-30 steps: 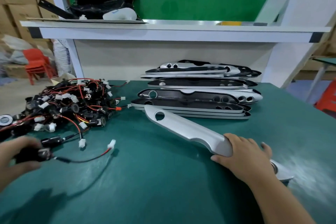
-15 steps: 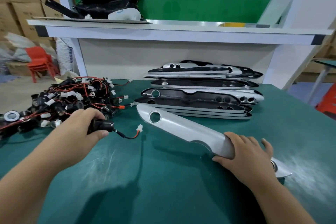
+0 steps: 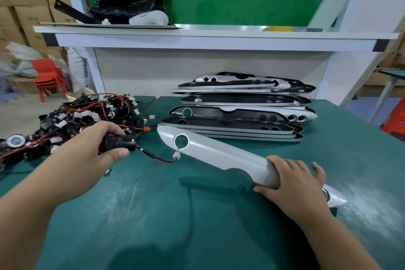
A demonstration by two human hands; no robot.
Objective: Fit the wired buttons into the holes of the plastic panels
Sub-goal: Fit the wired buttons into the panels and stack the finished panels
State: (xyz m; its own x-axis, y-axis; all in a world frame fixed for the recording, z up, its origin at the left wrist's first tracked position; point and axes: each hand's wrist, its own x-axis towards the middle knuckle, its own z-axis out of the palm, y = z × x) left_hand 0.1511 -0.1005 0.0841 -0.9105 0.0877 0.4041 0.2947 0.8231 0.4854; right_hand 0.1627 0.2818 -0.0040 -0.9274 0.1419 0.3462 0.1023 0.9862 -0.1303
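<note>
A long silver plastic panel (image 3: 221, 154) lies slanted across the green table, its round hole (image 3: 181, 140) at the far left end. My right hand (image 3: 291, 184) grips the panel near its right end. My left hand (image 3: 92, 149) holds a black wired button (image 3: 119, 142) just left of the hole. The button's red and black wire ends in a white plug (image 3: 176, 156) that touches the panel's lower edge below the hole.
A tangled heap of wired buttons (image 3: 72, 120) lies at the table's left edge. A stack of silver and black panels (image 3: 238, 107) sits behind the held panel. A white shelf (image 3: 197, 38) overhangs the back, with a black bag (image 3: 131, 2) on it.
My left hand carried the wired button from the near left edge up and right toward the panel's hole. The panel's left end swung slightly toward me. The right hand kept its grip.
</note>
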